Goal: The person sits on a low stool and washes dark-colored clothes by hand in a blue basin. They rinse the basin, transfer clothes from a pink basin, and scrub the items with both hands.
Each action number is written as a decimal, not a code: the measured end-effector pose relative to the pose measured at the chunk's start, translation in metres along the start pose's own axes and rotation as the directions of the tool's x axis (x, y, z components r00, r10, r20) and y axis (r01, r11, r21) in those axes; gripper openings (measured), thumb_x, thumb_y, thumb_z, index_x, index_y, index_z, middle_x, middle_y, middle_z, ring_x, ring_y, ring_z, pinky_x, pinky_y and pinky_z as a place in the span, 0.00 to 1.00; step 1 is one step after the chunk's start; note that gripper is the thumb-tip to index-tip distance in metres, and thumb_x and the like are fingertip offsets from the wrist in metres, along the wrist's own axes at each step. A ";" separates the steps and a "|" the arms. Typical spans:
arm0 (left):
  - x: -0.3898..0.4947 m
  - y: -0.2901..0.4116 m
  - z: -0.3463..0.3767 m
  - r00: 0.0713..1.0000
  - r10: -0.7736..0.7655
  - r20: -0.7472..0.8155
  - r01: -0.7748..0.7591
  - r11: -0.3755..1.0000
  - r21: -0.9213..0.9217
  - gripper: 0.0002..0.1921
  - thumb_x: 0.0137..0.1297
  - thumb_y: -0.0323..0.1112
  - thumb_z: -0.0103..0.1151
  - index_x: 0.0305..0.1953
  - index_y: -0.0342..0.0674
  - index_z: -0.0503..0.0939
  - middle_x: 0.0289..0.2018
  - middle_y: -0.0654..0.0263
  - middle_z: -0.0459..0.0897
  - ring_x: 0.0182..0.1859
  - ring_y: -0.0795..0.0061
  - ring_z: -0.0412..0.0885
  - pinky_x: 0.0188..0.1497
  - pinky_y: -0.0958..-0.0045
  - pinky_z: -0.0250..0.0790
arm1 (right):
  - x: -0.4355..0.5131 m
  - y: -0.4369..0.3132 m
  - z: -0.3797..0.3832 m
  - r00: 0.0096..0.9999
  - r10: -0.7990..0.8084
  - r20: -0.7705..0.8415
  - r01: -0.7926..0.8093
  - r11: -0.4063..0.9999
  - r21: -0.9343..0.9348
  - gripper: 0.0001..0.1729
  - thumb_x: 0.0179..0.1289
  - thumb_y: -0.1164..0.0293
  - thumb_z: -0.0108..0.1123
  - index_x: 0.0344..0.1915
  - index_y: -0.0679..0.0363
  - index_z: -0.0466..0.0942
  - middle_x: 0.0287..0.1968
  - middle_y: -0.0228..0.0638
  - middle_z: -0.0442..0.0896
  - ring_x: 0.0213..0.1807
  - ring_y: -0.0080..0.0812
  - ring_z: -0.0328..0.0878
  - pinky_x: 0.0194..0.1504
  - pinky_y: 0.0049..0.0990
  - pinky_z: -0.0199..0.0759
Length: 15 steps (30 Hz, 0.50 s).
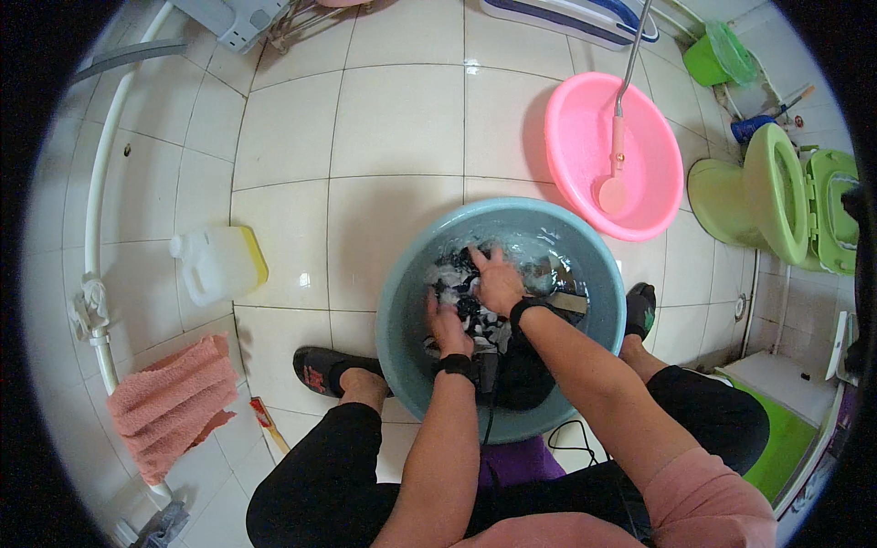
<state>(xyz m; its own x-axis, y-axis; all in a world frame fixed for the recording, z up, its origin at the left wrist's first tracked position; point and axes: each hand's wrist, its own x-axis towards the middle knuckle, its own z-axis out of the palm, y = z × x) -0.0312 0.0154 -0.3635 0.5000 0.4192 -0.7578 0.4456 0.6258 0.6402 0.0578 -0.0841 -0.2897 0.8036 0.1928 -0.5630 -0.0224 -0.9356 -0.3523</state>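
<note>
A large blue-green plastic basin (397, 274) with water stands on the tiled floor between my feet. Black and white patterned cloth (486, 325) lies wet in it, with a plain black part (524, 377) towards me. My left hand (449, 329) is at the left side of the cloth, its fingers slightly blurred; whether it grips any fabric is unclear. My right hand (500, 282) rests at the cloth's upper edge with its fingers spread. Beside my right wrist, a flat tan and dark object (567, 303) sits in the basin against its right side. Black bands circle both wrists.
A pink basin (562, 137) holding a pink shower head (612, 194) stands beyond at the right, near a green toilet (719, 198). At the left are a plastic jug (219, 264), a pink towel (175, 404) over a white pipe (96, 205), and a wooden-handled brush (269, 425).
</note>
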 end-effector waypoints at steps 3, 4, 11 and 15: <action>-0.002 0.017 0.015 0.973 -0.156 0.171 0.190 0.960 -0.207 0.29 0.73 0.59 0.50 0.64 0.45 0.72 0.61 0.64 0.76 0.61 0.60 0.75 0.65 0.56 0.65 | -0.003 0.008 0.007 0.983 -0.181 0.019 0.168 0.944 0.283 0.39 0.56 0.72 0.61 0.70 0.52 0.63 0.64 0.63 0.67 0.55 0.64 0.74 0.59 0.44 0.72; -0.008 0.026 0.021 0.950 -0.242 0.196 0.277 0.945 -0.173 0.32 0.72 0.63 0.47 0.64 0.45 0.72 0.61 0.64 0.76 0.61 0.60 0.75 0.65 0.56 0.66 | -0.008 0.012 0.006 0.976 -0.218 0.001 0.203 0.910 0.362 0.39 0.56 0.72 0.61 0.70 0.53 0.65 0.64 0.63 0.68 0.55 0.64 0.75 0.58 0.42 0.73; -0.016 0.036 0.029 0.939 -0.303 0.163 0.337 0.904 -0.261 0.36 0.73 0.67 0.41 0.63 0.41 0.72 0.59 0.60 0.77 0.61 0.61 0.75 0.62 0.59 0.68 | -0.043 -0.021 -0.034 0.995 -0.096 -0.002 0.078 0.798 0.598 0.31 0.63 0.48 0.62 0.50 0.66 0.80 0.48 0.58 0.83 0.49 0.57 0.81 0.53 0.41 0.74; -0.026 0.038 0.040 0.965 -0.245 0.089 0.257 0.953 -0.160 0.27 0.72 0.54 0.49 0.58 0.36 0.74 0.53 0.60 0.80 0.51 0.63 0.80 0.55 0.63 0.72 | -0.010 -0.003 -0.005 0.985 -0.036 -0.168 0.092 0.936 0.339 0.28 0.69 0.49 0.51 0.45 0.64 0.80 0.44 0.59 0.82 0.45 0.62 0.81 0.50 0.50 0.74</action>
<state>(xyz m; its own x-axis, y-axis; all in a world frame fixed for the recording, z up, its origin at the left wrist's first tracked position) 0.0024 0.0018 -0.3140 0.4398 0.1925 -0.8772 0.4347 0.8091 0.3955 0.0526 -0.0846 -0.2794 0.8922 0.1742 -0.4167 -0.1488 -0.7577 -0.6354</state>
